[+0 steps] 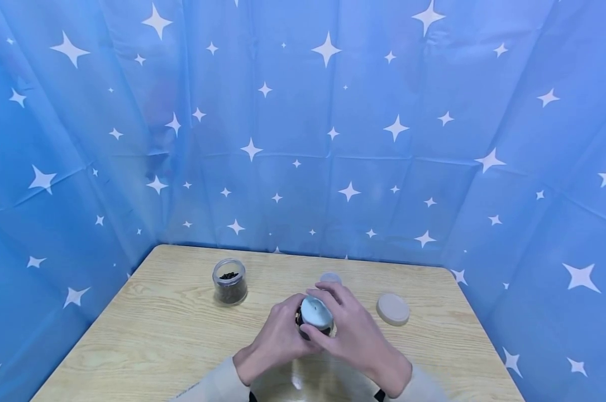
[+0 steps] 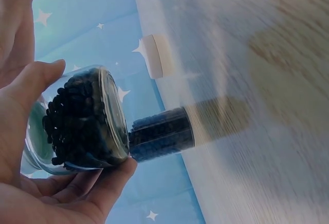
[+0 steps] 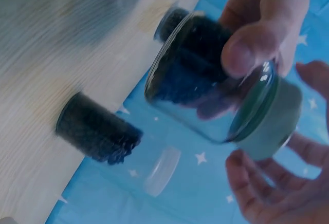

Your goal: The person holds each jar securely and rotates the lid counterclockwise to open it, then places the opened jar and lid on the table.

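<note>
My left hand (image 1: 282,329) grips a clear glass jar (image 2: 85,121) partly filled with small dark beans. The jar is tipped on its side in the left wrist view, its thumb on one side and fingers underneath. A pale blue-green lid (image 1: 316,312) sits on the jar's mouth. Around the lid's edge, my right hand (image 1: 353,329) has its thumb and fingers spread and bent, as the right wrist view shows from below. The beans (image 3: 193,64) lie against the jar's base end there.
An open glass jar (image 1: 230,289) of dark beans stands at the back left of the wooden table (image 1: 172,335). Behind my hands is a jar with a translucent cap (image 1: 330,277). A round off-white lid (image 1: 393,309) lies to the right. A blue starry curtain (image 1: 303,128) surrounds the table.
</note>
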A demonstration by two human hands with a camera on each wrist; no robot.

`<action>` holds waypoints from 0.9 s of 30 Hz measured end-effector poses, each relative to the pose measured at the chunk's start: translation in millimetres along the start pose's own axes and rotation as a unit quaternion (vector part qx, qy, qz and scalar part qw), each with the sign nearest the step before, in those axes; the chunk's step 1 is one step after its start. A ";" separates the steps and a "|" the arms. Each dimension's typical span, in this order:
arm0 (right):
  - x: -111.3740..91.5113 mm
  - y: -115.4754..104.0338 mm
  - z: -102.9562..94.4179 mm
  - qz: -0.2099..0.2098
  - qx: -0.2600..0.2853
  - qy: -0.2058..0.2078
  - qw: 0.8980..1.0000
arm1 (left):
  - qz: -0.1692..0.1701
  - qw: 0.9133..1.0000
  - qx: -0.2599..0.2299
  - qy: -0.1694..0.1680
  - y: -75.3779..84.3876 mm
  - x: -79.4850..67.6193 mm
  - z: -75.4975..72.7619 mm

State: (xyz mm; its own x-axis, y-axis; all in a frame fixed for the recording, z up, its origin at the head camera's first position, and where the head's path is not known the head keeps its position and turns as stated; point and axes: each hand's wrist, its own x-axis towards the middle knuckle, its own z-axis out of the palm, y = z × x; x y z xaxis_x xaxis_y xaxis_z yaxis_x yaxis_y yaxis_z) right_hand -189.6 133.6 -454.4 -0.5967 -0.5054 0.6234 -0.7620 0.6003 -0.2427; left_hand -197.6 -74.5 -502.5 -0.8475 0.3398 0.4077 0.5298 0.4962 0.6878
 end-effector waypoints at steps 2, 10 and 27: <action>-0.3 -4.5 2.4 0.012 -0.014 0.006 1.000 | -0.003 1.000 -0.002 -0.003 -0.1 -0.2 -0.3; -2.7 -13.3 6.8 0.033 -0.038 0.007 0.999 | -0.011 1.000 -0.011 -0.012 -0.7 -1.4 -2.0; -2.0 -13.4 1.1 0.026 -0.021 -0.013 0.999 | -0.009 1.000 -0.011 -0.015 1.8 -2.9 -4.6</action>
State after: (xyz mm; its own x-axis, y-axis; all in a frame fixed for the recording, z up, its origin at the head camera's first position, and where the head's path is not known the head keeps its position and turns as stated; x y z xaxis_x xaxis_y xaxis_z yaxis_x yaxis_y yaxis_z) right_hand -178.4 125.9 -453.2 -0.6422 -0.4889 0.5904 -0.7188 0.6516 -0.2424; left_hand -194.3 -78.3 -499.7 -0.8552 0.3550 0.3777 0.5138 0.4846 0.7079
